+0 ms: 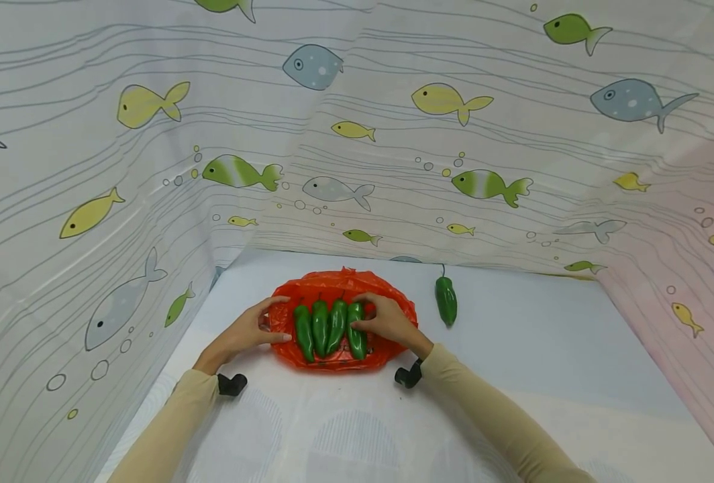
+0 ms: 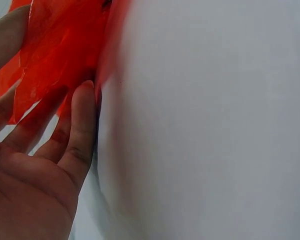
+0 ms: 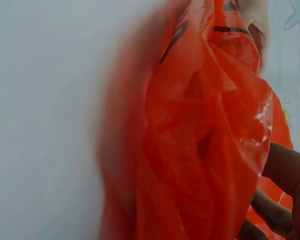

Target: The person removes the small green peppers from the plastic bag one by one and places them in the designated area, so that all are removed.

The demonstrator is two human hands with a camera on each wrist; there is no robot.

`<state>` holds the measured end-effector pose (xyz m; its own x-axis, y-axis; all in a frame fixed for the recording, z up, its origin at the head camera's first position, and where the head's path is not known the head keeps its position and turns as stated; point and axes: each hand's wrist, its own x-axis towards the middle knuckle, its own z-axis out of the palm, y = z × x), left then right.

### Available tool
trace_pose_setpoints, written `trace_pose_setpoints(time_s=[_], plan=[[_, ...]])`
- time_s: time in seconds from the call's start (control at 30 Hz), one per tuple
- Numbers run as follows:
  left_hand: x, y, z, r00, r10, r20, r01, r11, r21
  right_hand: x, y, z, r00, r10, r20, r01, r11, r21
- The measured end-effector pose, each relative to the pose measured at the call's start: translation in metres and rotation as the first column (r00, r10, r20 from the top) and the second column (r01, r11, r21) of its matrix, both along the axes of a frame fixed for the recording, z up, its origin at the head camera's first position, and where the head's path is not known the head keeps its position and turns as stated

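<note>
A red plastic bag [image 1: 357, 277] lies spread open on the table, with several green peppers [image 1: 320, 329] side by side in it. At its left rim is my left hand [image 1: 249, 327], thumb and fingers apart; the left wrist view shows the extended fingers [image 2: 81, 125] against the red plastic. Over the bag's right part, my right hand [image 1: 391, 322] pinches the rightmost pepper [image 1: 358, 343] between thumb and fingers. The right wrist view shows mostly crinkled bag [image 3: 200, 130], which hides the peppers there, and part of the fingers [image 3: 285, 165] at the right edge.
Another green pepper [image 1: 446, 300] lies on the white table [image 1: 532, 335], right of the bag. Fish-printed sheeting [image 1: 393, 154] walls the table at the back and both sides. Black wrist devices [image 1: 232, 384] hang under both wrists.
</note>
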<state>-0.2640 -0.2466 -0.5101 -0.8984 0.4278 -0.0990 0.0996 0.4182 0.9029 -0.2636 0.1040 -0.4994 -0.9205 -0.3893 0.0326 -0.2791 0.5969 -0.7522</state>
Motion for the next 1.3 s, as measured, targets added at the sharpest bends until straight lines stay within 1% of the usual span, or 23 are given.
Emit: trace_pose_setpoints(time_s=[0.13, 0.23, 0.4, 0.7, 0.9, 1.17, 1.3], plan=[[-0.001, 0.000, 0.001, 1.000, -0.004, -0.005, 0.004, 1.000, 0.003, -0.001, 0.001, -0.001, 1.000, -0.004, -0.026, 0.003, 1.000, -0.023], [0.000, 0.001, 0.001, 1.000, -0.004, -0.006, 0.004, 1.000, 0.001, 0.000, 0.003, 0.000, 1.000, 0.003, -0.026, -0.004, 0.999, -0.037], [0.000, 0.001, 0.000, 1.000, -0.002, -0.002, 0.002, 1.000, 0.003, 0.002, 0.003, 0.004, 1.000, 0.006, -0.021, -0.007, 0.998, -0.055], [0.000, 0.001, 0.000, 1.000, 0.008, -0.008, -0.008, 1.000, -0.016, 0.006, 0.004, 0.014, 0.999, -0.019, 0.049, 0.024, 0.995, -0.096], [0.001, 0.002, 0.000, 1.000, 0.010, -0.009, -0.010, 1.000, -0.021, 0.009, 0.004, 0.020, 0.998, 0.017, 0.060, -0.010, 0.993, -0.119], [0.000, 0.001, -0.002, 1.000, 0.009, -0.023, -0.010, 1.000, -0.026, 0.013, 0.007, 0.021, 0.996, 0.065, 0.061, -0.053, 0.982, -0.182], [0.000, 0.001, -0.001, 1.000, 0.012, -0.028, -0.013, 0.999, -0.030, 0.016, 0.009, 0.025, 0.996, 0.076, 0.044, -0.067, 0.984, -0.165]])
